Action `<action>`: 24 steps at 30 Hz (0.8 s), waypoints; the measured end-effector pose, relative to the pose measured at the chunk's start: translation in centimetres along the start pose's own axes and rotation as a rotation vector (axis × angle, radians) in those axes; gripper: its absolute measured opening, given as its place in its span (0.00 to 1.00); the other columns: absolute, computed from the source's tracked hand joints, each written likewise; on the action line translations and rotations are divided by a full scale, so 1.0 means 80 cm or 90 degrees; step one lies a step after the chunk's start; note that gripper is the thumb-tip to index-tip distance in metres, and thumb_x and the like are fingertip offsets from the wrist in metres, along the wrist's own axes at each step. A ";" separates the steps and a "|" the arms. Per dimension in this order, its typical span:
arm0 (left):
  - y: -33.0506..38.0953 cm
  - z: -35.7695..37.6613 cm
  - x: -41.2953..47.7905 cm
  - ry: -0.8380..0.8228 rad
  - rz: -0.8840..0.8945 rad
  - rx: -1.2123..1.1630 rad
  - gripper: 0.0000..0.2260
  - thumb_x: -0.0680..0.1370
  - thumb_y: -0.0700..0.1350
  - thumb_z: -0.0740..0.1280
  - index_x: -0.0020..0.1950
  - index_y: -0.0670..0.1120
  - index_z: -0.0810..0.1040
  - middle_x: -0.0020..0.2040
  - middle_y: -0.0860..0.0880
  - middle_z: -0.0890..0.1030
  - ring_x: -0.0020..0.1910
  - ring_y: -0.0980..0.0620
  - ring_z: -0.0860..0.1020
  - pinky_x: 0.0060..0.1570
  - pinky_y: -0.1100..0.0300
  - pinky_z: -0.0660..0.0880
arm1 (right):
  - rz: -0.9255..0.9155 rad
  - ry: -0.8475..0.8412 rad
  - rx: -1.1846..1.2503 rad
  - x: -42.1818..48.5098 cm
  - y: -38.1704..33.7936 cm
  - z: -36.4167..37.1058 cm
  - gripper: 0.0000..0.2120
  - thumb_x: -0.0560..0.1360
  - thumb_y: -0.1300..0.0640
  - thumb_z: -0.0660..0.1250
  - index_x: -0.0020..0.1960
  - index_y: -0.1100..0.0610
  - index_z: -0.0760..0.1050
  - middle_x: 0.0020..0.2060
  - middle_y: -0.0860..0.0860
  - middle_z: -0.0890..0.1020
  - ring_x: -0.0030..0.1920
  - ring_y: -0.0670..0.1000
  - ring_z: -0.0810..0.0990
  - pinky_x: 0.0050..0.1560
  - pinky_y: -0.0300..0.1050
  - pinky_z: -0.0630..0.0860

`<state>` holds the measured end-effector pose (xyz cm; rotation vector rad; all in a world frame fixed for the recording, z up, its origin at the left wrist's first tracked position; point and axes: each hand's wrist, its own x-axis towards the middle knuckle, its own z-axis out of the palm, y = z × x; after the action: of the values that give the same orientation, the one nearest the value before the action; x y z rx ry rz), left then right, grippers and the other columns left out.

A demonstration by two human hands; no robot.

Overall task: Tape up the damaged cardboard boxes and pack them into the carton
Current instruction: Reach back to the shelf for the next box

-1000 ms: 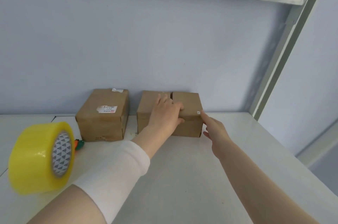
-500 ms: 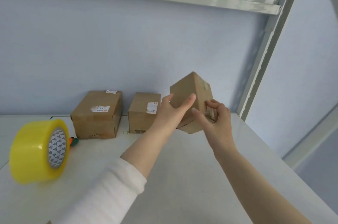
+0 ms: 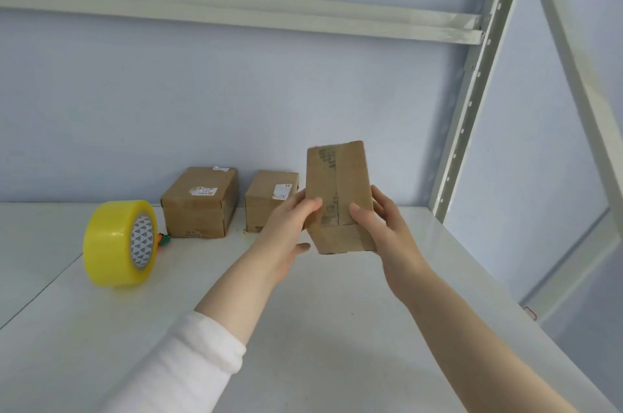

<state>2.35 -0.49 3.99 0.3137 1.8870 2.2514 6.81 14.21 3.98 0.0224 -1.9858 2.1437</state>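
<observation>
I hold a small brown cardboard box (image 3: 340,190) upright in the air above the white shelf. A strip of old tape with dark marks runs down the face turned toward me. My left hand (image 3: 290,227) grips its left side and my right hand (image 3: 381,227) grips its right side. Two more brown boxes stand against the back wall: a larger one (image 3: 200,202) with a white label and a smaller one (image 3: 269,198) partly hidden behind my left hand. A big roll of yellow tape (image 3: 119,242) stands on edge at the left.
The white shelf surface (image 3: 337,328) stretches toward me. A small orange and green object (image 3: 163,239) peeks out behind the tape roll. A perforated metal upright (image 3: 472,102) and a slanted brace (image 3: 580,52) stand at the right, with a shelf beam (image 3: 236,9) overhead.
The rightmost box was lifted off the shelf by both hands and turned upright, its taped face now toward me. The view shifted rightward and up.
</observation>
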 end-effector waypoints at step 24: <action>0.029 -0.068 -0.026 0.091 0.087 0.046 0.44 0.60 0.64 0.75 0.73 0.57 0.62 0.70 0.53 0.70 0.68 0.52 0.67 0.69 0.49 0.62 | -0.004 -0.235 -0.082 -0.018 0.007 -0.014 0.25 0.67 0.53 0.67 0.65 0.47 0.73 0.54 0.44 0.82 0.50 0.41 0.80 0.45 0.33 0.75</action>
<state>2.81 -6.63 5.22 0.3080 2.0820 2.3537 8.31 15.08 3.11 0.4316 -2.3119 2.1240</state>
